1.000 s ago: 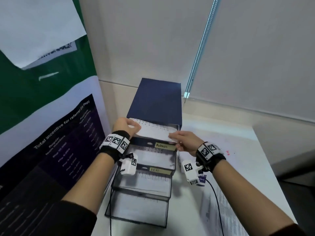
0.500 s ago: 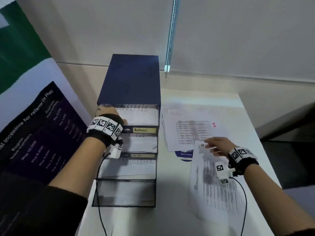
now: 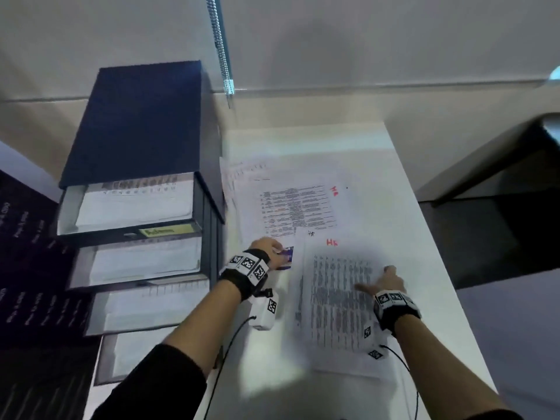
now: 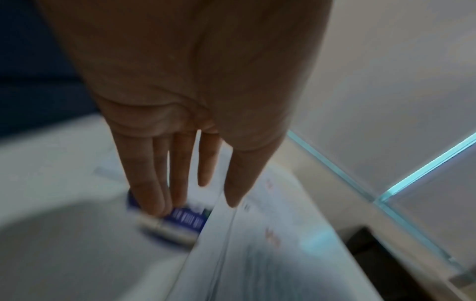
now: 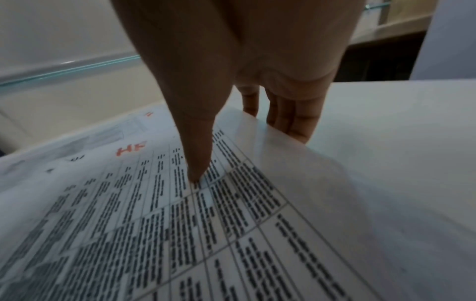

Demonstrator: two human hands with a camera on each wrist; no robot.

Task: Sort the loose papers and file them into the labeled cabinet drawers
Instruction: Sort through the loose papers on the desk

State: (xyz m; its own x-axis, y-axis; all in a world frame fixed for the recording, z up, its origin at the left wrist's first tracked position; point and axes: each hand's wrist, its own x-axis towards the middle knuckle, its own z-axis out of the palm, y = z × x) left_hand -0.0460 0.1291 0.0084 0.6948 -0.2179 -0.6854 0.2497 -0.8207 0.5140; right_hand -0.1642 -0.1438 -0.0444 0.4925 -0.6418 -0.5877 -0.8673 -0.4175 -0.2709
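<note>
Right wrist: thumb (image 5: 198,163) and fingers pinching sheet (image 5: 180,224) (HR-marked)

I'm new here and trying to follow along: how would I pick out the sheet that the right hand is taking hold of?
Start at the dark blue drawer cabinet at the back left of the white table. To its right lie loose papers; take the printed sheet nearest the person, which the right hand pinches at its right edge. Unlike the sheet behind it, it lies on top, its red mark at the top centre.

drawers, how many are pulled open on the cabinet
4, stacked in steps: the top one with the yellow label, the second, the third, and the bottom one pulled farthest, partly hidden by the left arm.
</note>
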